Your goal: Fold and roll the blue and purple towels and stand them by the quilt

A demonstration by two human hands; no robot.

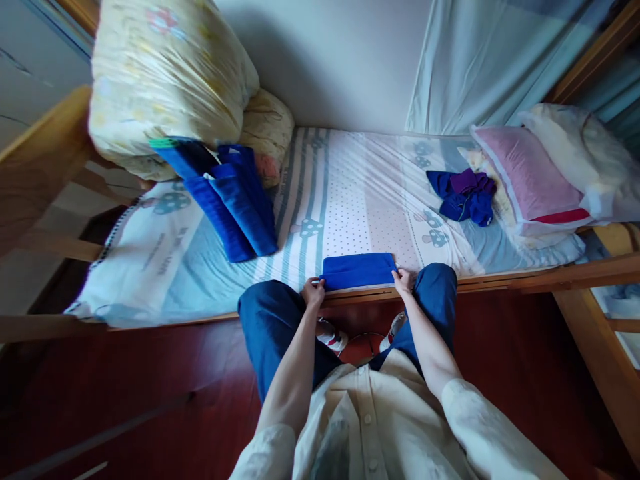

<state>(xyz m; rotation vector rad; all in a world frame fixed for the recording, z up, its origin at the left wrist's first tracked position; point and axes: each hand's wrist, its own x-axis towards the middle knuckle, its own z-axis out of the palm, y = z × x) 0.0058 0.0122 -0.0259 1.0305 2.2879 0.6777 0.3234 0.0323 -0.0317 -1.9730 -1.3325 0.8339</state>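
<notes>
Matt cloth for folded blue piece [359, 271] at front edge of bed [345, 200]; smooth wood for rail [575, 278]; glossy floor [200, 373].

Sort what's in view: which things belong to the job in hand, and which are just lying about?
In the job:
folded blue cloth, an end in each hand
left hand
right hand
bed, the work surface
Likely too, by colour: blue cloths

Lying about, it seems:
crumpled blue and purple cloths (could belong)
pink cushion
yellow patterned bundle

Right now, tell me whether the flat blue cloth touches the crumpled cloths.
Apart: head view shows patterned sheet between flat blue cloth and crumpled cloths.
</notes>
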